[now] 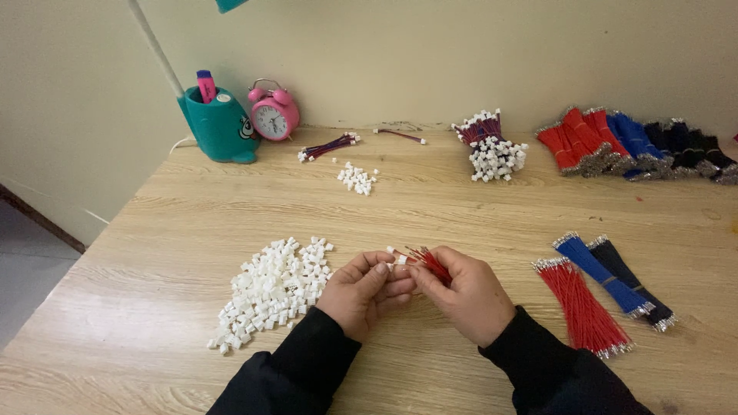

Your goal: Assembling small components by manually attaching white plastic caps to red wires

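— While the hands are held together at the table's near edge, what is being gripped?

— A small white connector point(400, 260) is pinched by the left hand point(363, 290) between thumb and fingertips. A few red wires point(430, 263) are gripped in the closed right hand point(467, 296), their tips pointed at the connector. Connector and wire tips are touching or very nearly so; which cannot be told.

— Which step is judged to be in hand?

— A wire end seems to be being seated in the connector. Whether it is fully home cannot be seen.

— What would be called for next?

— Fine alignment, it is judged: the metal tip must be met squarely by the connector's slot, with the connector kept steady.

— What is laid around the hands?

— A connector pile point(273, 290) is found at nine o'clock, just beside the left hand. At three o'clock lie a red bundle point(582, 307), a blue bundle point(602, 274) and a dark bundle point(632, 283). At twelve o'clock, well apart, a finished bunch point(489, 146) is stood by the wall, with more wire bundles point(634, 144) at two o'clock. At eleven o'clock a pink clock point(273, 111) and a teal holder point(219, 124) are seen.
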